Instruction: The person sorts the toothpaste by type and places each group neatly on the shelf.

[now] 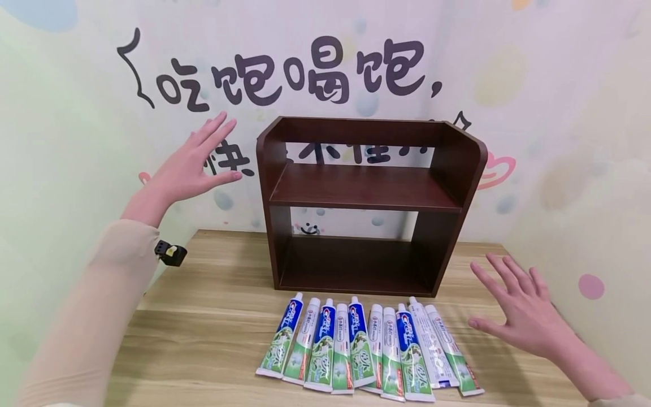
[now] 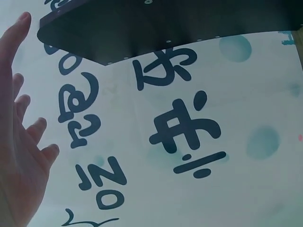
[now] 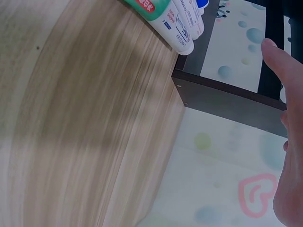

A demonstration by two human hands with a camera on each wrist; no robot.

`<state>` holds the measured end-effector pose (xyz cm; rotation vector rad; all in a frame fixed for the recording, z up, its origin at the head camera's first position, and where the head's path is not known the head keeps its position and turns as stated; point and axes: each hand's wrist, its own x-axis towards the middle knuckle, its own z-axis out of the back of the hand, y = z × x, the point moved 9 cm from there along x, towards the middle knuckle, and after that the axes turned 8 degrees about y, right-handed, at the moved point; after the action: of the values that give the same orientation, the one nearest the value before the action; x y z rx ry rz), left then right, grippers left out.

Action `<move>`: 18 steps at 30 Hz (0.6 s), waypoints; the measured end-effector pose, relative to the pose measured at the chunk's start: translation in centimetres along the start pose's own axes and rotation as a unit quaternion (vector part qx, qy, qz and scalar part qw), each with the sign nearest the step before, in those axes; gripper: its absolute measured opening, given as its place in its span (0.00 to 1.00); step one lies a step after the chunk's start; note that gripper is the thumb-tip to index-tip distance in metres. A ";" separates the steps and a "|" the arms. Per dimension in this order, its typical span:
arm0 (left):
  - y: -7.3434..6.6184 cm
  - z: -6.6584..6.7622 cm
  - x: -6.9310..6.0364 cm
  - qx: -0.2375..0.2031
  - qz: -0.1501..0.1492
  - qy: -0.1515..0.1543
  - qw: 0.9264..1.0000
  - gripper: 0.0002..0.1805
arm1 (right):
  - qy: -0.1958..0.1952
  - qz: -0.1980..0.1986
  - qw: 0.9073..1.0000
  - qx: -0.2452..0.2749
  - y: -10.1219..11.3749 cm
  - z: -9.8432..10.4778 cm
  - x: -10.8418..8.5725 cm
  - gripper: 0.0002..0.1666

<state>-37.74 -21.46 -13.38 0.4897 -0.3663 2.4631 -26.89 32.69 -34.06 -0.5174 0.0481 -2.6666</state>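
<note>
Both hands are in the air and hold nothing. My left hand (image 1: 190,164) is raised to the left of a dark brown two-tier shelf (image 1: 366,189), fingers spread and apart from it. Lower down, my right hand (image 1: 524,308) hovers over the table's right side with fingers spread. Several toothpaste tubes lie in a row before the shelf, caps toward it. Among them are a blue and green Crest tube (image 1: 282,336), a white and green tube (image 1: 455,350) at the right end, and a mostly white tube (image 1: 432,345). In the right wrist view, tube caps show beside the shelf's side panel (image 3: 227,97).
The wooden table (image 1: 213,339) stands against a wall (image 1: 203,34) printed with large dark characters and pastel dots. Side walls close in left and right. A small black device (image 1: 171,254) is strapped at the left wrist.
</note>
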 end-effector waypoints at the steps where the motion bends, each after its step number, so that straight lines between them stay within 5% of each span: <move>1: -0.1 0.0 0.2 -0.001 0.001 0.000 1.000 0.50 | 0.002 0.001 1.000 -0.002 0.0 0.0 0.0 0.64; 18: -1.3 -0.3 3.3 -0.029 -0.029 -0.061 0.997 0.46 | -0.017 0.016 1.000 0.011 0.9 -1.0 0.0 0.61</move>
<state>-39.50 -18.71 -12.09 0.6200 -0.4657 2.3648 -26.86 31.81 -35.13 -0.5504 0.0181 -2.6233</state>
